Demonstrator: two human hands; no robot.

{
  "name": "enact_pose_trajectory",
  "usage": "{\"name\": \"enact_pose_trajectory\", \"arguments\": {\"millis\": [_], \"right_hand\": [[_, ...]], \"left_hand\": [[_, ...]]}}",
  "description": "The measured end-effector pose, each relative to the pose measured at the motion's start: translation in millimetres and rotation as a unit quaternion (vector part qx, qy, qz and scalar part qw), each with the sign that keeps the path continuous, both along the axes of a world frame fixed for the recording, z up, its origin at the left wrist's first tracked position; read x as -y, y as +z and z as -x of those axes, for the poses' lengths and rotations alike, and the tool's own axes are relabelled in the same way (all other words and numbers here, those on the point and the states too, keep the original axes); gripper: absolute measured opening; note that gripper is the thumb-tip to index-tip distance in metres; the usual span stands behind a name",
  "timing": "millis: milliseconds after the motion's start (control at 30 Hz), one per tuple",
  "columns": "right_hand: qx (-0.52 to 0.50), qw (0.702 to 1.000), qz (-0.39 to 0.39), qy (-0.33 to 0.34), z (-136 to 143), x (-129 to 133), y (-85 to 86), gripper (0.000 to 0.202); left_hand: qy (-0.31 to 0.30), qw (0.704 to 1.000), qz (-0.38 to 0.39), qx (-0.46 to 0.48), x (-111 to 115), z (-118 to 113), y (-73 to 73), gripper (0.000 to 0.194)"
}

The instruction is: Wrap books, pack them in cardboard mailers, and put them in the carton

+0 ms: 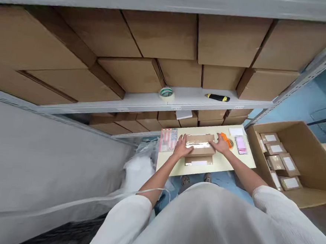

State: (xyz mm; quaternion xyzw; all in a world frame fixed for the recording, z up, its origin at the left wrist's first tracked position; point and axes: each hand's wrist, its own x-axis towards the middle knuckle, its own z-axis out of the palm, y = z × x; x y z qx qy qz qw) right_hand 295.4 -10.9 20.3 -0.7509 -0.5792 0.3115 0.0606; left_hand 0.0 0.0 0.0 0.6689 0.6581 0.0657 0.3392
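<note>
- left hand [182,147]: fingers spread, touching the cardboard box [200,145] at its left end
- right hand [221,144]: thumb and fingers apart, at its right end
- cardboard box on the pale table [165,163]
- orange dispenser [224,139] beside the right hand

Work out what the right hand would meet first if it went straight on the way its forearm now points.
The right hand would most likely meet the right end of the taped cardboard box; it already seems to touch it. Depth is hard to judge from this one view.
</note>
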Motion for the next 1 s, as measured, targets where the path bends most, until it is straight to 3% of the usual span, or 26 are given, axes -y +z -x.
{"name": "enact_pose_trajectory", "arguments": {"millis": [167,400,533,800,900,1000], "right_hand": [[0.045,0.998,0.026,0.034,30.6,-11.9,-0.3,0.115],[0.034,0.997,0.025,0.065,13.8,-16.3,-5.0,0.066],[0.046,0.997,0.007,0.064,9.3,-13.8,7.8,0.058],[0.020,0.985,-0.169,0.040,8.0,-14.8,54.6,0.057],[0.018,0.980,-0.197,0.033,8.8,-9.9,58.7,0.055],[0.012,0.982,-0.185,0.031,10.7,2.1,45.7,0.052]], "left_hand": [[0.056,0.998,-0.010,-0.027,-15.8,-26.8,-2.8,0.118],[0.070,0.997,0.008,0.037,-16.2,-7.6,-12.1,0.069],[0.084,0.993,-0.029,0.072,-14.0,-4.7,-0.7,0.055],[0.095,0.959,-0.205,0.169,-23.5,-5.8,42.8,0.038],[0.099,0.949,-0.233,0.190,-19.0,-6.1,43.3,0.029],[0.117,0.953,-0.208,0.188,-6.6,-6.3,27.9,0.019]]}}
